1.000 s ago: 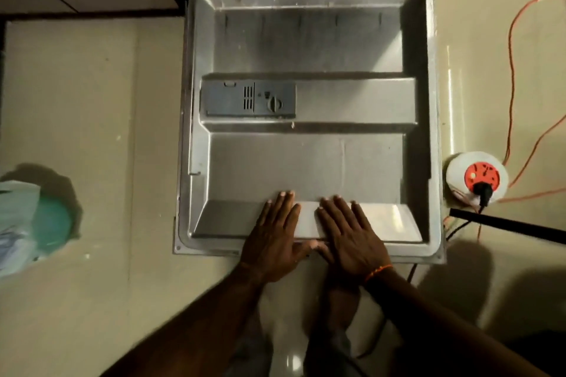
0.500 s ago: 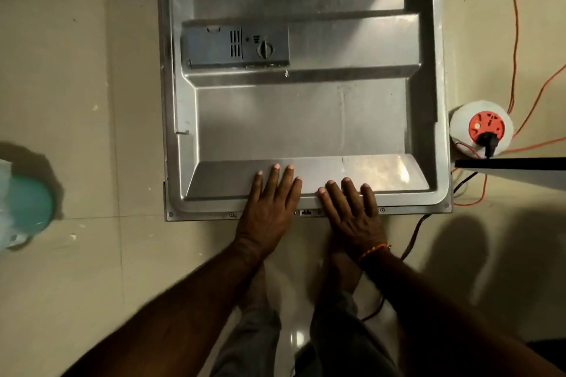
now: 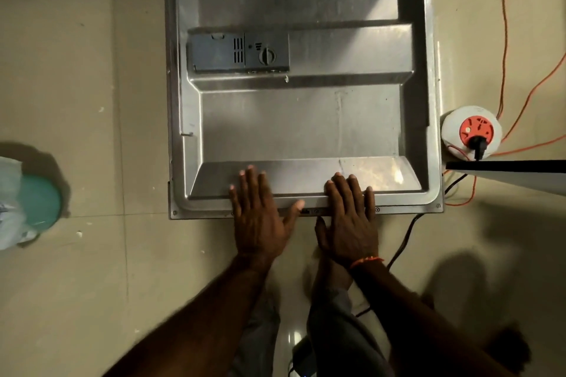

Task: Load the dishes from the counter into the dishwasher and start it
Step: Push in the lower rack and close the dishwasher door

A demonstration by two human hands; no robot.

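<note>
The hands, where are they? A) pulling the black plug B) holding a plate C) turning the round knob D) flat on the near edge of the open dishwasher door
D: the left hand and right hand lie flat with straight fingers on the near edge of the door, holding nothing.

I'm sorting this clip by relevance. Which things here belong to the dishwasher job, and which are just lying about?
Job:
dishwasher door, lying open
detergent dispenser on it
left hand and right hand, flat on the door's near edge

Lying about:
extension reel with black plug
orange cable
teal bin
</note>
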